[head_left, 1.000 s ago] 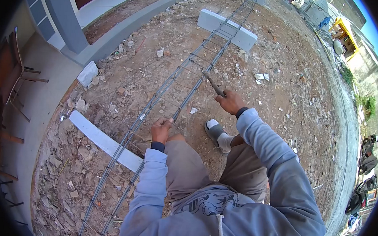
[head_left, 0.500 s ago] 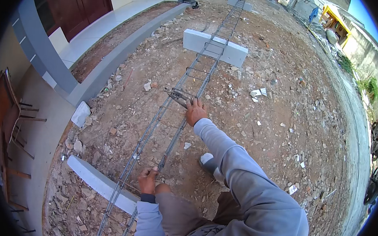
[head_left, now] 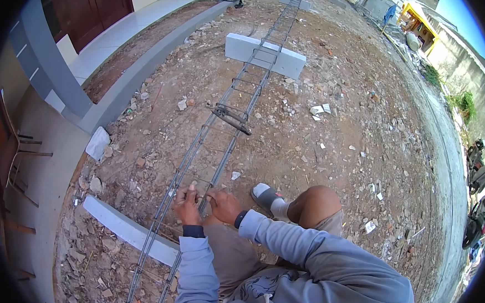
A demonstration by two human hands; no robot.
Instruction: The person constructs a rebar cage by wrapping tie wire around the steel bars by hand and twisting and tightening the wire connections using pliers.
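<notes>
A long rebar cage (head_left: 236,90) of thin bars and square ties runs away from me over the ground. My left hand (head_left: 187,206) is closed at the right-hand bar, its fingertips pinched together. Beside it, my right hand (head_left: 225,207) is closed too, its fingers curled at the same bar. Anything small between the fingers is too fine to make out. Farther up, dark pincers (head_left: 230,119) lie across the cage, apart from both hands.
A pale block (head_left: 287,61) supports the cage ahead, and another block (head_left: 121,227) lies under it near me. Rubble and stones cover the soil. Wooden chairs (head_left: 12,148) stand at left, beyond a low grey kerb (head_left: 141,78). Motorbikes (head_left: 478,182) are at far right.
My right hand has let go of the pincers, leaving them on the cage, and has come back toward me beside my left hand. The left hand stays at the bar.
</notes>
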